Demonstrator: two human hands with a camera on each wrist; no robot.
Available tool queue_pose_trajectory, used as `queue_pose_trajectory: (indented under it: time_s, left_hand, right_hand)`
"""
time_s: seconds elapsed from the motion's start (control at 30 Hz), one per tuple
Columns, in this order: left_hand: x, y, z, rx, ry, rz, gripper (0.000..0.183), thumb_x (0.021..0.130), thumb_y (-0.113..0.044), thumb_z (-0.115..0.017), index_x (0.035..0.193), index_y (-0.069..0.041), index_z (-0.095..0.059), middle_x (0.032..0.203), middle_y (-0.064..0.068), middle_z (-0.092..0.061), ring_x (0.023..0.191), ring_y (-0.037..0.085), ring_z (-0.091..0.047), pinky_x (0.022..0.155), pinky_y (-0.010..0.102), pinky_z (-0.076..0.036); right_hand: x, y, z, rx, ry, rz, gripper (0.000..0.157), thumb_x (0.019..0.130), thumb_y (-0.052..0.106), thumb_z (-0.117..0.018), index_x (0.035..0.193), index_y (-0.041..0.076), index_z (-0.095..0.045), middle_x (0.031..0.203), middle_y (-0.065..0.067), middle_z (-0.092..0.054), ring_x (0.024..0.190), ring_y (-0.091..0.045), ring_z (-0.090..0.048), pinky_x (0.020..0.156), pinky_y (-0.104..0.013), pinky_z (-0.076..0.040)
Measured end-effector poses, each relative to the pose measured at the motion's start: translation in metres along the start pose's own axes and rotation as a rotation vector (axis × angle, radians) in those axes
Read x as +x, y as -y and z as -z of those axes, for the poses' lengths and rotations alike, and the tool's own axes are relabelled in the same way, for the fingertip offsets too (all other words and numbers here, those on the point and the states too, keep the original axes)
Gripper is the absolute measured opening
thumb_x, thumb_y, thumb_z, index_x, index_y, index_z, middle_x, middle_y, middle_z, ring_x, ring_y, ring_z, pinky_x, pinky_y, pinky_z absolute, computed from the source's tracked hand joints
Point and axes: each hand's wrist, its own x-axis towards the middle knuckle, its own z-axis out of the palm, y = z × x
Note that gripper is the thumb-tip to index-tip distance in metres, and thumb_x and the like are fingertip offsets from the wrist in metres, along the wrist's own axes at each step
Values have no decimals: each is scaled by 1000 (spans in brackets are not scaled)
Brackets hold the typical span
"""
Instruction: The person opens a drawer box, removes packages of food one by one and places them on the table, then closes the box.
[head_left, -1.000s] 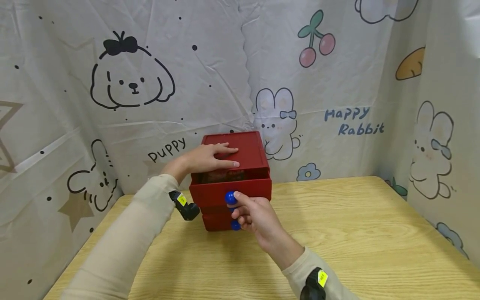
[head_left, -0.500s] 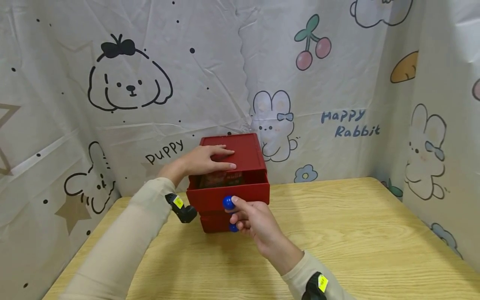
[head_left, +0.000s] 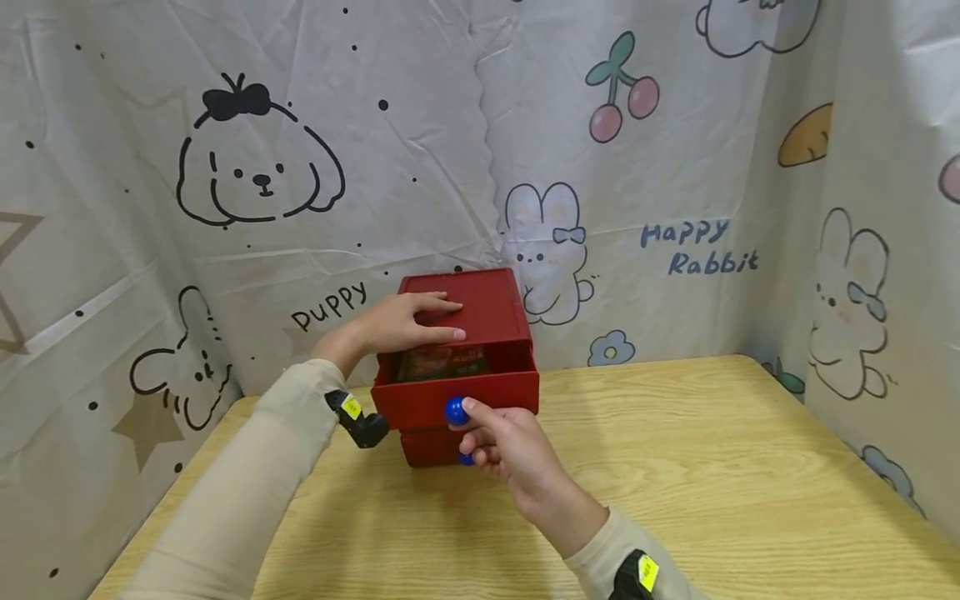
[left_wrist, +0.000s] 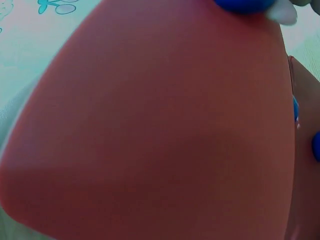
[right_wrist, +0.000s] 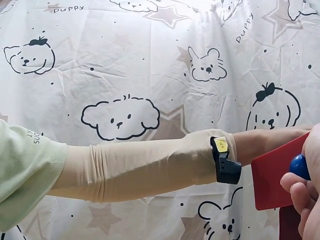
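Observation:
A red drawer box (head_left: pixel 487 304) stands at the back of the table, its top drawer (head_left: pixel 420 406) pulled out toward me. My left hand (head_left: pixel 393 322) rests on the box's top with fingers spread. With thumb and fingers, my right hand (head_left: pixel 517 454) pinches the blue knob (head_left: pixel 455 411) on the drawer front. Inside the drawer lies a dark, printed item (head_left: pixel 438 363); its kind is hard to tell. A lower blue knob (head_left: pixel 466 458) shows behind my right fingers. In the left wrist view the red drawer front (left_wrist: pixel 165 120) fills most of the picture.
The box sits on a light wood table (head_left: pixel 675 467). A white cloth (head_left: pixel 420 167) printed with cartoon animals hangs behind and along both sides. Black wrist cameras sit on both beige sleeves (head_left: pixel 255 467).
The top drawer has come further out toward me, with my right hand still on its knob. More of the item inside shows. My left hand stays on the box's top.

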Motion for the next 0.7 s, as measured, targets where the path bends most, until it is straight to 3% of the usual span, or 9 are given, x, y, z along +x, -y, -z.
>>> queue_pose_trajectory:
  time_s: [0.37, 0.7]
  left_hand:
    - [-4, 2, 0, -50, 8, -1, 71, 75, -67, -59, 135, -29, -51, 148, 0, -32, 130, 26, -32, 99, 53, -31]
    - [0, 3, -3, -43, -6, -1, 71, 74, -70, -58, 134, -31, -52, 147, -3, -32, 131, 22, -32, 100, 49, -31]
  right_hand:
    - [-7, -1, -2, 1, 5, -1, 51, 83, 45, -65, 95, -5, -67, 62, -3, -58, 51, -10, -45, 51, -22, -38]
    - [-16, 0, -2, -3, 4, -9, 50, 85, 44, -64, 96, -5, -68, 62, -2, -57, 52, -9, -44, 49, -20, -37]
